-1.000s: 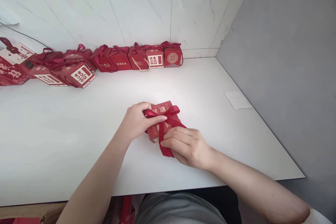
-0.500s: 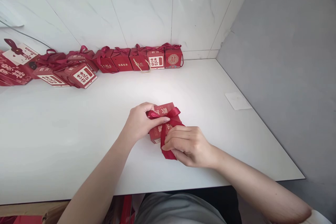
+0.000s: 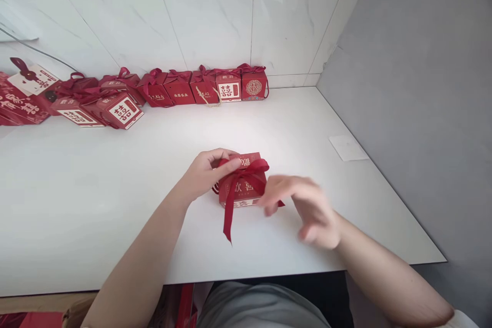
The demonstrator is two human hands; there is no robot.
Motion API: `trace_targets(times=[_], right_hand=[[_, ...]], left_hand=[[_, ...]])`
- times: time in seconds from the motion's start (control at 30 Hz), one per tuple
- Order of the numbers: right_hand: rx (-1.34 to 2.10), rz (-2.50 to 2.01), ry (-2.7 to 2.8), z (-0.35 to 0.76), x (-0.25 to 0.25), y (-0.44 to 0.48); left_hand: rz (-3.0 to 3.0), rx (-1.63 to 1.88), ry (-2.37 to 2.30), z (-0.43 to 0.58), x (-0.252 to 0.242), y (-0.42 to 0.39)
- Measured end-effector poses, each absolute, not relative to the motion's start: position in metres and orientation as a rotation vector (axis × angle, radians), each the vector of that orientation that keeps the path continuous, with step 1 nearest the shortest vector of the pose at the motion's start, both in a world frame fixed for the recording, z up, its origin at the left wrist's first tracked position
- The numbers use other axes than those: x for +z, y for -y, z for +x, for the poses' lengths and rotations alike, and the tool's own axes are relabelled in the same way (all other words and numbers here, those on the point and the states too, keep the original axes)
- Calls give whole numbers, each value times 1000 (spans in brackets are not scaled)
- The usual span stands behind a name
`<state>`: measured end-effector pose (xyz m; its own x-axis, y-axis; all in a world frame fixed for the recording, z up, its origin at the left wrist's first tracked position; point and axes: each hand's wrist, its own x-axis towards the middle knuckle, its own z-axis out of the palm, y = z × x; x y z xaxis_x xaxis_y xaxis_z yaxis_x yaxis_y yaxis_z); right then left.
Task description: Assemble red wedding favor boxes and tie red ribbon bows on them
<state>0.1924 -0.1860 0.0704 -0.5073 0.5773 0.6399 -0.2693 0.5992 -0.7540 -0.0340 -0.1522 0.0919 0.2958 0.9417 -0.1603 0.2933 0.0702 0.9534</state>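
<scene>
A small red gift box (image 3: 239, 189) with pale lettering rests on the white table in front of me. Across its top runs a dark red ribbon (image 3: 229, 210) tied in a bow, one tail hanging past the front edge onto the table. My left hand (image 3: 209, 171) grips the box's left side, thumb on top near the bow and fingers partly hidden behind. Just right of the box, my right hand (image 3: 302, 205) is raised with thumb and fingers apart, blurred by motion and holding nothing. The other ribbon tail shows partly beneath its fingers.
Against the tiled wall stands a row of similar red boxes (image 3: 180, 88) with ribbons. More boxes (image 3: 123, 111) and a red bag (image 3: 23, 105) are at the left. A white paper (image 3: 348, 148) lies by the grey partition (image 3: 415, 113). Below the table edge is a cardboard box (image 3: 73, 312).
My right hand has let go of the ribbon and moved right, its fingers opening. The box has turned slightly, and a ribbon tail now hangs free over its front.
</scene>
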Motion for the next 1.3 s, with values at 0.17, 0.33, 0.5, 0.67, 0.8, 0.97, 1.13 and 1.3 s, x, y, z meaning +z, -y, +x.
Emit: trace_targets(times=[0.17,0.33,0.5,0.67,0.8,0.97,1.13,1.3], right_hand=[[1121,-754,1322,200,65,164],[1349,-907,1473,193,59,155],[1519,-828,1647,197,63,157],[1749,-732,1529,200,66,156],[1780,-743,1469,198,64,156],[1721,-786,1456,195,59,155],[1730,-716,1492,196,56,152],[1695,-683,1620,197,58,152]], left_hand=[[1414,805,-1201,-32,92,154],[1596,710,-1143,-33,92,155],[1748,601,-1077,-35,91,155],[1815,541,-945,-31,90,156],[1801,498,-921,-29,90,157],[1847,471,-916,-25,92,157],[1872,460,-860,-30,93,156],[1798,494,-821,-43,94,151]])
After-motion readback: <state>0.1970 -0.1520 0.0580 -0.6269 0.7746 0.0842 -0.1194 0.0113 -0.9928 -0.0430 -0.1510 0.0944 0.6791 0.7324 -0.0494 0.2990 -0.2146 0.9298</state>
